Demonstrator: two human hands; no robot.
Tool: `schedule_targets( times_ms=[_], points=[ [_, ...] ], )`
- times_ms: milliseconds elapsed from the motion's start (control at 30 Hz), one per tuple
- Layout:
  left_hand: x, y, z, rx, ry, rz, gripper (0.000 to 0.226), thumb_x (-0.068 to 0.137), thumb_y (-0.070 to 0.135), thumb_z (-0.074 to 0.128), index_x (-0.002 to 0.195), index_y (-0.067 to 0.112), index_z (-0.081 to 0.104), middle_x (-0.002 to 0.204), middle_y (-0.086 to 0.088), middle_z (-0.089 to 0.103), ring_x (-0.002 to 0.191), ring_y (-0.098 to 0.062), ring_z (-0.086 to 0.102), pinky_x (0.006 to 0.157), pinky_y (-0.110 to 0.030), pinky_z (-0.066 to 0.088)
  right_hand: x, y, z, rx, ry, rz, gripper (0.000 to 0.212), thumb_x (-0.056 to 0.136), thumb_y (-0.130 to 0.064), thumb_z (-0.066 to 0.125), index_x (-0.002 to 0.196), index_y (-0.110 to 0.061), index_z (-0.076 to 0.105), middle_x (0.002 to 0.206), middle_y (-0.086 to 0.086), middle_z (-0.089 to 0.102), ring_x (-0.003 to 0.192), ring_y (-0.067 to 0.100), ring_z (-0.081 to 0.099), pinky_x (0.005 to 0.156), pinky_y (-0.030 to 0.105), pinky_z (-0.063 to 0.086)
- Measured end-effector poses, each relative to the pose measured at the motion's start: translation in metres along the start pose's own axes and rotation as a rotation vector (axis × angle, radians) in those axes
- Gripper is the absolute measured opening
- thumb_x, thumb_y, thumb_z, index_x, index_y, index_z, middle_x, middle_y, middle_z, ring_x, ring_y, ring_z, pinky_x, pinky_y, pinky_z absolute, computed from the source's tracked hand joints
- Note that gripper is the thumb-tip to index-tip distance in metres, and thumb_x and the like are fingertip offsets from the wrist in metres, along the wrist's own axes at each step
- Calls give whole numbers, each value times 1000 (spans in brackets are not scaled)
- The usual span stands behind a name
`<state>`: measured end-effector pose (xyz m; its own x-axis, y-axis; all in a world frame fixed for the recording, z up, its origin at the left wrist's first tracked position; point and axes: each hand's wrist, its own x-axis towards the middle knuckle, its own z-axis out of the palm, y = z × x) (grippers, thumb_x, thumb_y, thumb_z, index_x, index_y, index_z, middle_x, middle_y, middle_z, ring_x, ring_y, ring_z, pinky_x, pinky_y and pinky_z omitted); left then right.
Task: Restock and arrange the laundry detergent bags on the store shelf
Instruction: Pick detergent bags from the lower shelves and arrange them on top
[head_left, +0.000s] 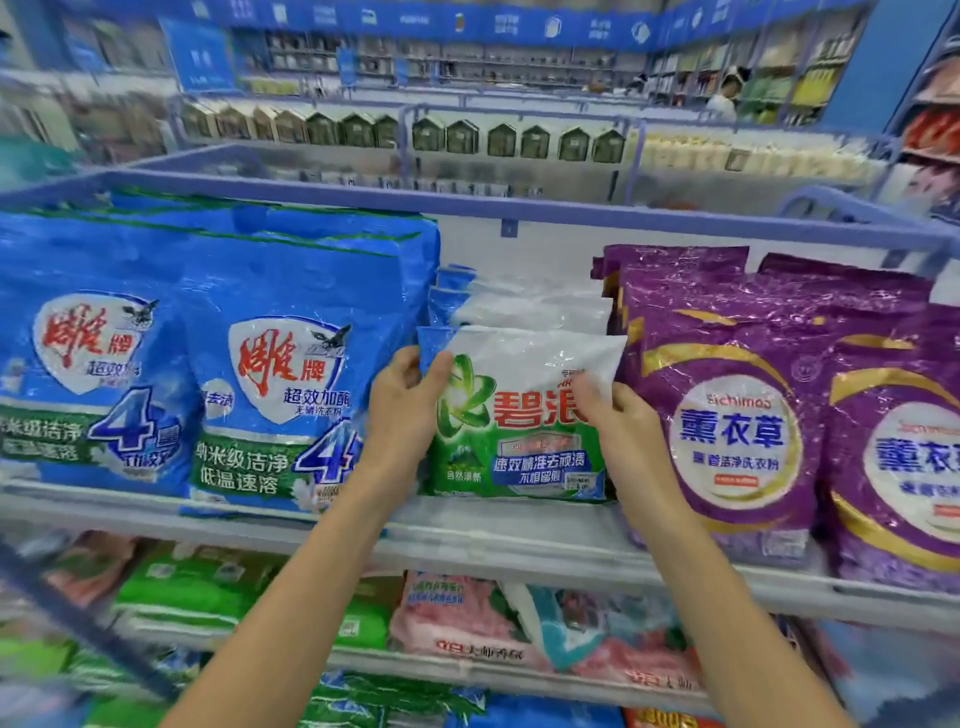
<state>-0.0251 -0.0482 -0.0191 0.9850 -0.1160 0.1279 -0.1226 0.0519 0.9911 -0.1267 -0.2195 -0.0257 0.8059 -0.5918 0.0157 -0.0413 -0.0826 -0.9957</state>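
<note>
The 碧浪 bag (519, 415) stands upright at the front of the upper shelf (519, 540), in the gap between the blue and the purple rows. It is white at the top and green below, with a green swirl logo, the brand in red, and a blue panel reading 速效精准去顽渍. The left hand (405, 395) grips its upper left corner, thumb laid across the front and fingers tucked behind. The right hand (618, 421) holds the upper right edge, fingers curled onto the front over the end of the brand name, though they are blurred. More white bags (530, 306) line up behind it, toward the back of the shelf. Just to the left stand the blue bags (270, 374), marked 雕牌 in red on a white shield, with 超效加酶, a large 4, and 纳米级洁净 低温速溶 on a green band. Just to the right stand the purple bags (727, 415), with 薰衣草 in blue on a white circle ringed in gold. On the shelf below lie green bags (208, 587) and pink bags (467, 623), their print too blurred to read.
</note>
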Motion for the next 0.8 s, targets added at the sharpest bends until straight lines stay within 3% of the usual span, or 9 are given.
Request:
schedule_targets(
  times_ms=[100, 200, 267, 367, 433, 533, 633, 800],
  points=[
    [-12, -3, -9, 15, -128, -65, 14, 95, 28, 70, 104, 19, 65, 87, 10, 75, 76, 2, 71, 65, -12, 51, -9, 14, -8, -116, -69, 31, 28, 89, -23, 78, 113, -27, 65, 105, -9, 77, 100, 11, 73, 92, 38, 57],
    [-18, -23, -23, 257, -315, -188, 56, 66, 37, 92, 113, 25, 65, 104, 10, 77, 95, -6, 73, 89, -31, 57, -13, 24, -7, -315, -54, 15, 46, 80, -8, 83, 109, -33, 56, 104, -12, 72, 98, 8, 69, 91, 41, 57],
    [-15, -29, -24, 328, -269, -162, 48, 67, 21, 93, 108, 27, 68, 104, 8, 77, 99, -13, 73, 98, -44, 56, -13, 23, -4, -319, -4, -4, 50, 77, -4, 84, 110, -29, 57, 104, -11, 72, 97, 10, 69, 86, 38, 57],
    [-17, -28, -17, 278, -151, -100, 38, 80, 5, 83, 107, 27, 66, 106, 5, 75, 100, -14, 72, 96, -46, 57, -14, 25, -1, -308, 12, -42, 48, 77, -6, 86, 111, -25, 58, 105, -12, 71, 93, 3, 68, 75, 23, 54],
    [-22, -31, -15, 262, -102, -81, 39, 85, 7, 79, 116, 23, 62, 111, 5, 72, 104, -14, 69, 98, -44, 56, -16, 27, 0, -313, -5, -70, 47, 79, -10, 87, 112, -25, 58, 104, -16, 69, 89, -9, 64, 67, 10, 47],
    [-32, -38, -16, 333, -51, -32, 42, 90, 18, 75, 128, 20, 56, 117, 8, 66, 109, -13, 63, 101, -40, 51, -22, 28, 1, -344, 0, -99, 47, 82, -15, 85, 112, -30, 53, 102, -22, 64, 84, -15, 61, 65, 6, 45],
    [-30, -32, -20, 436, -125, -25, 43, 93, 24, 73, 131, 17, 53, 114, 9, 61, 105, -13, 59, 94, -33, 47, -32, 31, 5, -471, 60, -154, 48, 84, -24, 84, 117, -31, 50, 111, -13, 64, 99, 5, 61, 77, 19, 44],
    [-31, -31, -26, 522, -230, -12, 40, 84, 21, 82, 114, 21, 55, 100, 15, 64, 94, -9, 62, 72, -20, 44, -41, 39, 13, -538, 120, -180, 48, 86, -25, 82, 122, -27, 51, 115, -8, 65, 101, 8, 60, 72, 18, 41]
  ],
)
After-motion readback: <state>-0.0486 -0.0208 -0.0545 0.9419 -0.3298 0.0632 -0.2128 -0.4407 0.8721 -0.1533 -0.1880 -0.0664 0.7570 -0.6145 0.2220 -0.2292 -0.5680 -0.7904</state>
